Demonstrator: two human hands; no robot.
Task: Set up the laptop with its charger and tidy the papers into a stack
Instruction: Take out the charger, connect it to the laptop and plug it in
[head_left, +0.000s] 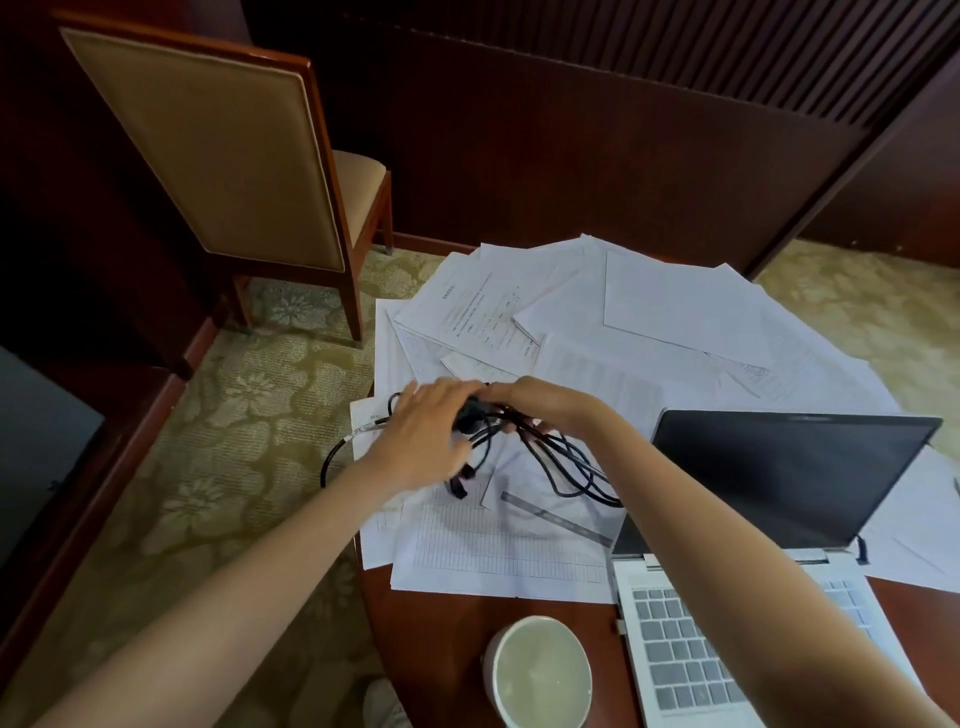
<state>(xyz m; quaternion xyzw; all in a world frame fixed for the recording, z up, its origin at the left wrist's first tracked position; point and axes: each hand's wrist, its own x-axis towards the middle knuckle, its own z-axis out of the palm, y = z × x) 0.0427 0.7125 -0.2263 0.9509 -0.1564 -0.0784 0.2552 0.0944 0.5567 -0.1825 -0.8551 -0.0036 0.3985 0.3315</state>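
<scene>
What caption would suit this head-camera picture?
Left hand and right hand hold the bundled charger cable over scattered papers beside the open laptop.

Dark reddish wood panelling (571, 156) is covering the far wall, its upper part running in vertical slats. A high-backed wooden chair (208, 156) with beige upholstery is standing at the left, its back turned toward the camera. A pale green carpet (234, 441) with a floral pattern is covering the floor. A round reddish-brown table (431, 613) is occupying the lower right. Soft, even light is falling across the scene.
</scene>
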